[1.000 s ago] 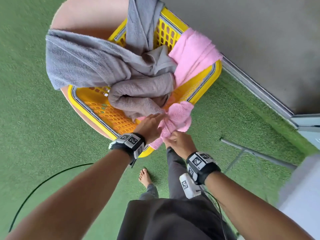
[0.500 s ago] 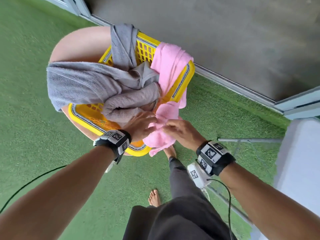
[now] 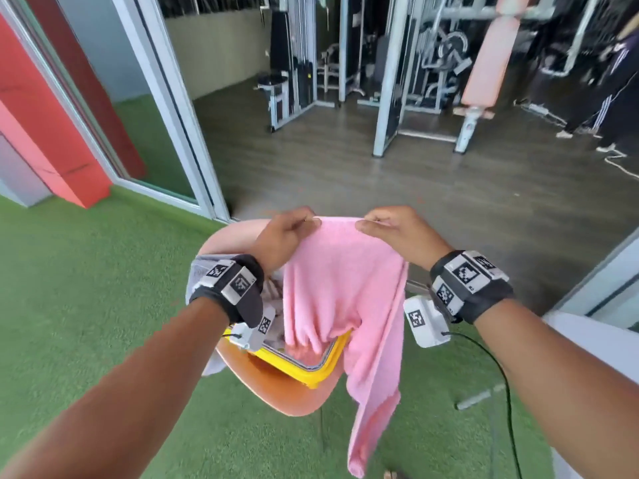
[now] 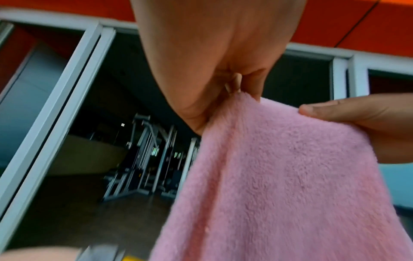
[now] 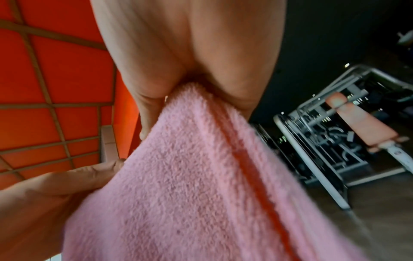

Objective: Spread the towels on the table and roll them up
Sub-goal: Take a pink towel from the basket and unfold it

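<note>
Head view shows the left hand (image 3: 280, 236) and right hand (image 3: 401, 233) each pinching the pink towel (image 3: 340, 288) by its top edge, lifted above the yellow basket (image 3: 316, 373), likely to let it hang open for spreading.

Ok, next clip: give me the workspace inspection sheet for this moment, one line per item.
Surface: no table top in clear view; green turf underfoot.
Job's things: pink towel held up by its top edge, lower end hanging past the yellow basket; grey towel in the basket, mostly hidden.
Clutter: basket sits on an orange chair.
Grippers: left hand and right hand each pinch the pink towel's top edge.
Cables: black cable runs from the right wrist unit.
Surroundings: gym machines beyond a sliding door frame; red wall at left.
</note>
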A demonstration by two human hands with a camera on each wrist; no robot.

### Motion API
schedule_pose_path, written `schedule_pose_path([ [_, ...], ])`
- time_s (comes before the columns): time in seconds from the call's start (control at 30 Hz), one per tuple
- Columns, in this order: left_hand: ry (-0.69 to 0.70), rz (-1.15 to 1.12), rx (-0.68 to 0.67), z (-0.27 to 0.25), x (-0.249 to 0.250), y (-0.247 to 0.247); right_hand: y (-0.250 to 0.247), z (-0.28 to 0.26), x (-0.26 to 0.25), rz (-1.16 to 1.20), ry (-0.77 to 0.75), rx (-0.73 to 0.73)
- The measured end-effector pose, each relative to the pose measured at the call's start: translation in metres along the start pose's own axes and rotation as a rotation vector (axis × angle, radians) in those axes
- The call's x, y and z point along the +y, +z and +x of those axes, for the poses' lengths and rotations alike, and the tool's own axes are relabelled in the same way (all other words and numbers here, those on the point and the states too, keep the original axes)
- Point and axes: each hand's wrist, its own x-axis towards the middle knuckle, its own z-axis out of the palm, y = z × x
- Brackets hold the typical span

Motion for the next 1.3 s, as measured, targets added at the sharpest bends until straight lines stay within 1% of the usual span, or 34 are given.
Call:
schedule_pose_path([
  [0.07,0.096,0.047,0.072,0.013,0.049,-0.023,-0.027,0.013,-0.04,-0.019,-0.064,0.101],
  [0.17,0.228,0.129,0.133,0.036,0.129,-0.056,-0.068,0.034,-0.099,-0.083,-0.192,0.273],
  [0.23,0.286,0.193,0.173,0.047,0.176,-0.073,-0.092,0.044,-0.13,-0.075,-0.248,0.342],
  [0.3,0.308,0.283,0.207,0.055,0.206,-0.081,-0.11,0.048,-0.147,-0.047,-0.281,0.366],
  [0.33,0.304,0.319,0.22,0.055,0.213,-0.082,-0.114,0.047,-0.15,-0.034,-0.288,0.351],
  [0.4,0.26,0.345,0.233,0.045,0.212,-0.077,-0.11,0.039,-0.146,-0.013,-0.285,0.298],
  [0.5,0.174,0.356,0.252,0.01,0.183,-0.068,-0.085,0.019,-0.13,0.01,-0.263,0.183],
  [0.63,-0.015,0.351,0.343,-0.079,0.125,-0.059,-0.016,-0.01,-0.111,0.098,-0.293,-0.068],
  [0.73,-0.194,0.318,0.417,-0.165,0.086,-0.055,0.051,-0.032,-0.104,0.142,-0.271,-0.301],
  [0.83,-0.414,0.279,0.511,-0.259,0.07,-0.047,0.122,-0.063,-0.105,0.148,-0.291,-0.539],
  [0.93,-0.598,0.276,0.647,-0.355,0.079,-0.029,0.185,-0.106,-0.122,0.146,-0.349,-0.789],
  [0.97,-0.608,0.286,0.658,-0.372,0.083,-0.027,0.194,-0.116,-0.128,0.148,-0.363,-0.806],
  [1.03,-0.678,0.299,0.735,-0.427,0.1,-0.018,0.225,-0.151,-0.151,0.171,-0.401,-0.9],
  [1.1,-0.727,0.307,0.798,-0.477,0.12,-0.011,0.245,-0.189,-0.176,0.193,-0.433,-0.977],
  [1.2,-0.772,0.341,0.882,-0.539,0.15,-0.011,0.27,-0.24,-0.21,0.233,-0.489,-1.046],
  [1.3,-0.774,0.383,0.961,-0.578,0.176,-0.014,0.285,-0.271,-0.241,0.241,-0.553,-1.045],
])
